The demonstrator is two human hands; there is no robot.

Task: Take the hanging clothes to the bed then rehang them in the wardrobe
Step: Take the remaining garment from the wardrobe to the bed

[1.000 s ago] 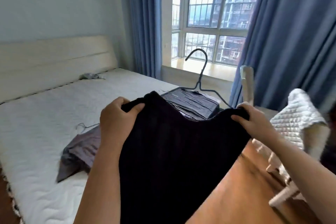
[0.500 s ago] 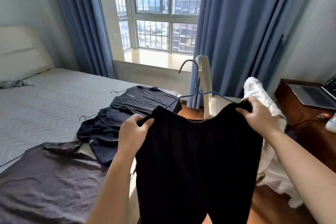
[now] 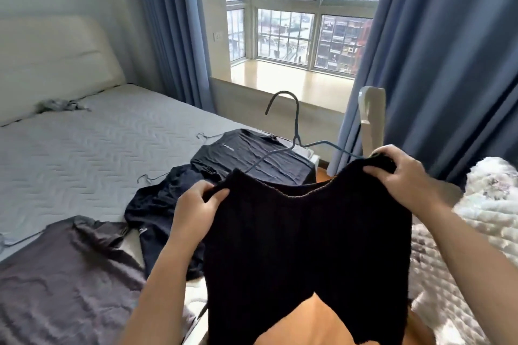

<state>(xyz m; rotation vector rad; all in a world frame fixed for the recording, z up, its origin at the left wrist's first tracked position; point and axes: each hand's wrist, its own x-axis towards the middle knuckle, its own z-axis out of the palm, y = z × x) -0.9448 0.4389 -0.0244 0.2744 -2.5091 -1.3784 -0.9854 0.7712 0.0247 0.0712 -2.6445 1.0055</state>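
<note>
1. At centre frame, the black knit top hangs on its hanger, just over the bed edge.
2. The left hand and the right hand each still pinch 1 shoulder.
3. Only the view has shifted since 0.5 s ago. Other clothes lie left of it, so I judge laying it down comes next.

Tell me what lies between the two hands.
Head view: the black garment stretches from left hand to right hand, a blue hanger rising behind it.

The black knit garment I held hid the wire hanger's shoulders; lettering, possibly a logo, on a dark T-shirt was too small to read.
</note>
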